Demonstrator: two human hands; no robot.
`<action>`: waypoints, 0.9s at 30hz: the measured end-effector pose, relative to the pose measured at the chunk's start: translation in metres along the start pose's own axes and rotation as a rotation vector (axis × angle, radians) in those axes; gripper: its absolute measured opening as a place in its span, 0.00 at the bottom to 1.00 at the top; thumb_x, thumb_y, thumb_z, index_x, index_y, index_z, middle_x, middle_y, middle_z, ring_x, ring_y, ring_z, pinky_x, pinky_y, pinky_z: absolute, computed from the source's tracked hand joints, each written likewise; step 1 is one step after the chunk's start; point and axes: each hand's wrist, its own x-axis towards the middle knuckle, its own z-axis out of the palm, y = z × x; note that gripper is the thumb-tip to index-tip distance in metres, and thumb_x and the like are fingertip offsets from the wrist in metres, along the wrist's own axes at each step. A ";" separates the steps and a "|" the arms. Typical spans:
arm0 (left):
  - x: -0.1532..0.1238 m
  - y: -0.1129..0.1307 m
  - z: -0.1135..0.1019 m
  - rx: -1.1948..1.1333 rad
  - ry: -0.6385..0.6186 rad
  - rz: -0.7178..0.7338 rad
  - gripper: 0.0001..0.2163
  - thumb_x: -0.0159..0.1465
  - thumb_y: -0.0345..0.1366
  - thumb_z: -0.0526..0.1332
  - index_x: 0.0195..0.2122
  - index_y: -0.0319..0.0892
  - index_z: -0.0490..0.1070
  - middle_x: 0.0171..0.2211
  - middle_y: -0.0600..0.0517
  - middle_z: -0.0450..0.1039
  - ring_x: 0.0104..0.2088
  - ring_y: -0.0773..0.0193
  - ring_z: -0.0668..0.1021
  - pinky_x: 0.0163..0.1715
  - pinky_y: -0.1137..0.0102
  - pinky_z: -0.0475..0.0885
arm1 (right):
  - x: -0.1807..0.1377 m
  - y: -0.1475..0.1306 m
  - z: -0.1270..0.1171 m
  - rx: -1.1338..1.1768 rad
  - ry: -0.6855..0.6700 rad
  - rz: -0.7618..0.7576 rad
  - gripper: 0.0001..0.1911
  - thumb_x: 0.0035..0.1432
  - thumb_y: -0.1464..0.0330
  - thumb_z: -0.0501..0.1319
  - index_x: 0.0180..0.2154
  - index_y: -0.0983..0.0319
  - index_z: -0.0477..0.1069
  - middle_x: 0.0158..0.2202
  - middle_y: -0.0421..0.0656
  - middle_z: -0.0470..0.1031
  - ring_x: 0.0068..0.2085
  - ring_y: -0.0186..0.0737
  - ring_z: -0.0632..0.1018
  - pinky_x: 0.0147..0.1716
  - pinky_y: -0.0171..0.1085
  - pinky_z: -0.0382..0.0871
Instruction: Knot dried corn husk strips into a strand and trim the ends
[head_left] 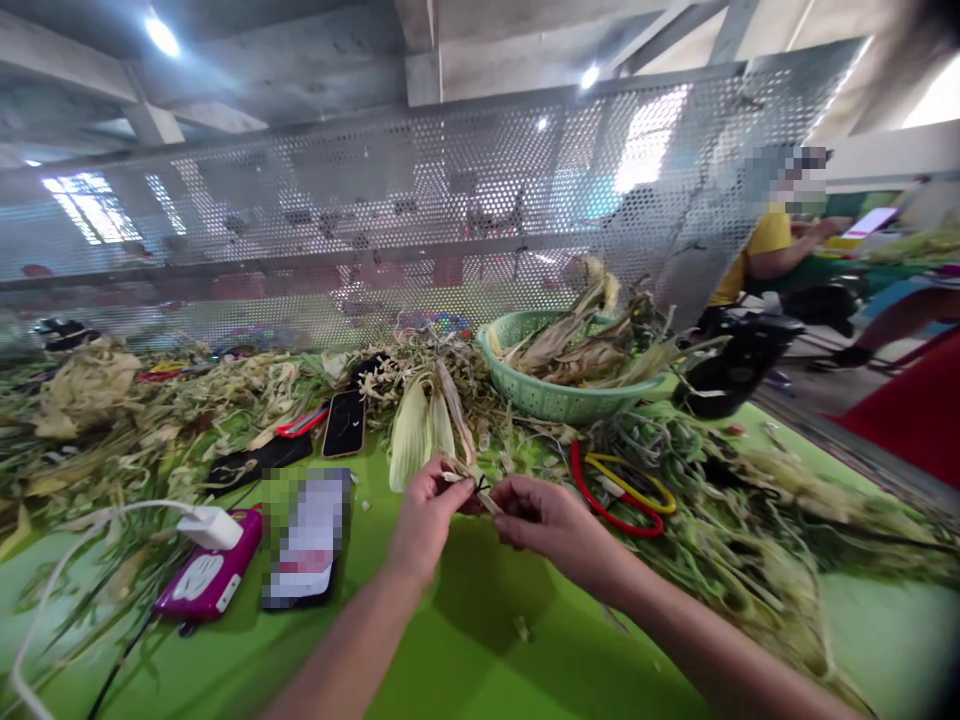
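Observation:
Over the middle of the green table [480, 665], a thin twisted strip of dry corn husk [486, 496] is pinched between my two hands. My left hand [435, 510] grips it at one end, with a small dark bit showing by the thumb. At the other end, the thumb and fingers of my right hand [536, 515] close on it. Just beyond my left hand lie pale corn husks [412, 435], their wide ends toward me. Scissors with red and yellow handles [619, 490] rest to the right of my right hand.
A green plastic basket [551, 400] of dried husks stands behind. Husk scraps [225, 400] pile up at left; stringy fibres [750, 560] spread at right. Nearby lie two phones [344, 424] and a purple power bank [210, 575]. A perforated metal screen [375, 230] closes the back. Another person [765, 245] sits far right.

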 end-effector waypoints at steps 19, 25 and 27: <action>0.000 0.035 -0.014 0.642 -0.130 0.465 0.08 0.60 0.38 0.61 0.38 0.48 0.78 0.40 0.47 0.76 0.46 0.53 0.71 0.50 0.61 0.61 | -0.001 -0.015 -0.025 -0.495 0.121 -0.170 0.08 0.57 0.67 0.58 0.37 0.56 0.76 0.34 0.41 0.79 0.35 0.42 0.77 0.35 0.36 0.68; 0.001 0.029 -0.016 0.706 -0.170 0.402 0.09 0.60 0.36 0.59 0.37 0.48 0.78 0.35 0.47 0.76 0.40 0.54 0.73 0.41 0.64 0.63 | 0.000 -0.015 -0.029 -0.494 0.151 -0.199 0.09 0.59 0.66 0.58 0.38 0.57 0.76 0.37 0.43 0.78 0.39 0.44 0.77 0.39 0.38 0.69; 0.000 0.029 -0.015 0.692 -0.194 0.397 0.09 0.60 0.36 0.59 0.38 0.48 0.78 0.36 0.47 0.77 0.40 0.53 0.73 0.41 0.64 0.63 | 0.001 -0.014 -0.029 -0.482 0.154 -0.202 0.09 0.59 0.65 0.58 0.38 0.57 0.76 0.37 0.43 0.79 0.39 0.44 0.78 0.39 0.38 0.70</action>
